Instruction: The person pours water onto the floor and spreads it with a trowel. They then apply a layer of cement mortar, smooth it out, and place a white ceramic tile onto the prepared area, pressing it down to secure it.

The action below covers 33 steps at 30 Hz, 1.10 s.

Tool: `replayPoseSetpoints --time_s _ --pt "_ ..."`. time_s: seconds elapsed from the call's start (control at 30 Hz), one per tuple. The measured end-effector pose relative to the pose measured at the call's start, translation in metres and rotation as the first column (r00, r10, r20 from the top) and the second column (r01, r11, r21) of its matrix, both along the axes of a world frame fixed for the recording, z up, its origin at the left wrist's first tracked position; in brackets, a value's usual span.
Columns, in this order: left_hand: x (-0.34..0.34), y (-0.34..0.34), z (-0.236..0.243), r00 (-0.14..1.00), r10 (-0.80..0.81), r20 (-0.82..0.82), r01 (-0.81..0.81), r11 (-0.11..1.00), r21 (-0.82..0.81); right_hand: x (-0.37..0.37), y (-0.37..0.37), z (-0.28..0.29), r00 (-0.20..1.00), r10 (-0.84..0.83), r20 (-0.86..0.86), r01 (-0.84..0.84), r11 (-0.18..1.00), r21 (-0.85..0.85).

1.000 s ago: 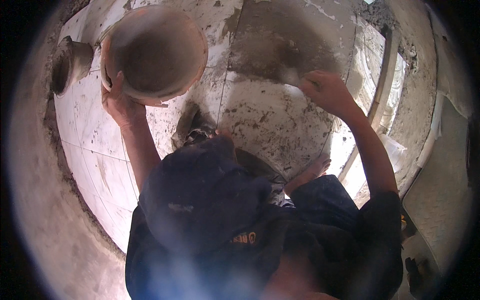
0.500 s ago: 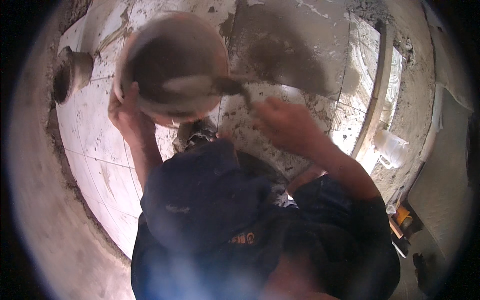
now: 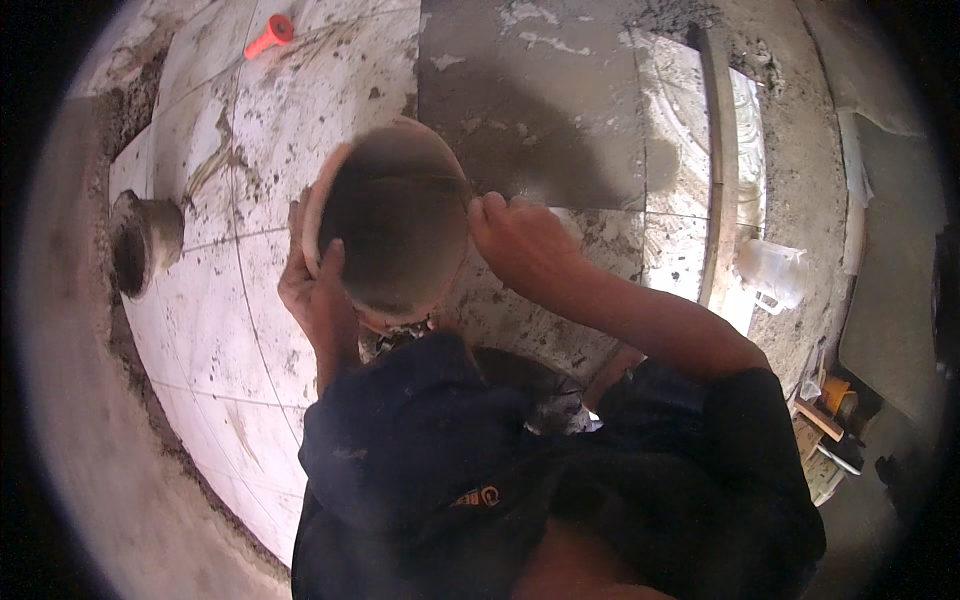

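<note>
A round bucket (image 3: 312, 210) with a pale pinkish rim is tilted in front of me, its dark grey inside (image 3: 395, 220) facing up at me. My left hand (image 3: 322, 290) grips its left rim, the thumb over the edge. At the right rim my right hand (image 3: 525, 240) is closed, with a dark sliver of the trowel (image 3: 468, 192) showing by the fingers; the blade cannot be made out. Beyond the bucket lies a grey, wet-looking mortar-coated area (image 3: 540, 90) with a shadow across it. Mortar-spattered white tiles (image 3: 200, 330) spread around it.
A dirty pipe stub (image 3: 155, 240) stands at the left. An orange cone-ended tool (image 3: 268, 38) lies at the far left. To the right are a long straight bar (image 3: 722, 160), a clear plastic jug (image 3: 775, 272) and a pile of tools (image 3: 825, 415). Rough wall edges border the tiles.
The bucket has moved right and nearer, and is tipped more. My right hand has come to its rim; the trowel that showed inside is mostly hidden. The view has shifted, showing the orange tool.
</note>
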State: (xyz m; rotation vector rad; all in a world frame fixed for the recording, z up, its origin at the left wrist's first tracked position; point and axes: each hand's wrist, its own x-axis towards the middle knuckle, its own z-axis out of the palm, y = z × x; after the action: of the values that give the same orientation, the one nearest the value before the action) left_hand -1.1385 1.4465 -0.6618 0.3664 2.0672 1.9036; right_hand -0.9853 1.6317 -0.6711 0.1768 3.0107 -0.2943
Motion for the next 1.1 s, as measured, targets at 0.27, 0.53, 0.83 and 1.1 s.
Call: replayPoseSetpoints --time_s 0.27,0.53,0.83,1.1 --pt "-0.001 0.01 0.013 0.986 -0.126 -0.111 0.123 0.992 -0.037 0.0 -0.016 0.015 0.938 0.149 0.313 -0.043 0.946 -0.321" --pt "-0.008 0.026 0.022 0.994 -0.031 0.102 0.018 0.992 0.123 0.023 0.014 0.015 0.885 -0.025 0.466 0.449 0.318 -0.835" --pt "-0.05 0.007 -0.004 0.963 0.137 0.234 -0.212 0.918 0.336 0.056 0.072 0.026 0.733 -0.504 0.457 0.611 0.194 -0.767" --pt "-0.074 -0.027 -0.026 0.942 0.263 0.209 -0.32 0.891 0.321 0.048 0.179 0.0 0.623 -0.699 0.35 0.612 0.157 -0.775"
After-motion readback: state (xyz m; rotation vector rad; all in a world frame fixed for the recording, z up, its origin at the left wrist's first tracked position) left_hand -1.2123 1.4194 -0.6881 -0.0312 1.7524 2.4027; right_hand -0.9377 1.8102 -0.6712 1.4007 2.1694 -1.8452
